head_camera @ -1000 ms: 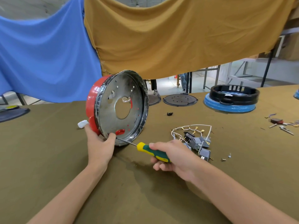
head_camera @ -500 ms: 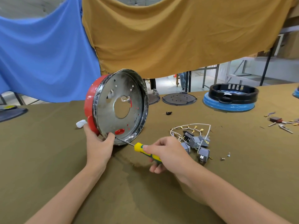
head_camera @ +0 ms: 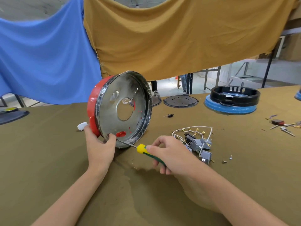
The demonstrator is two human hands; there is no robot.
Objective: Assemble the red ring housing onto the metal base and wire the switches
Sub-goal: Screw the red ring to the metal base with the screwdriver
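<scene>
A red ring housing (head_camera: 92,103) fitted around a metal base (head_camera: 122,108) stands tilted on edge near the middle of the olive tabletop (head_camera: 48,160), its lower rim gripped by the left hand (head_camera: 100,147). The right hand (head_camera: 169,154) closes its fingers around a yellow-and-green screwdriver (head_camera: 146,151), the shaft tip meeting the base's lower rim beside a red tab. Just right of the hands lies a cluster of grey switches (head_camera: 200,144) with white wires. A black ring on a blue disc (head_camera: 231,101) sits toward the far right edge.
</scene>
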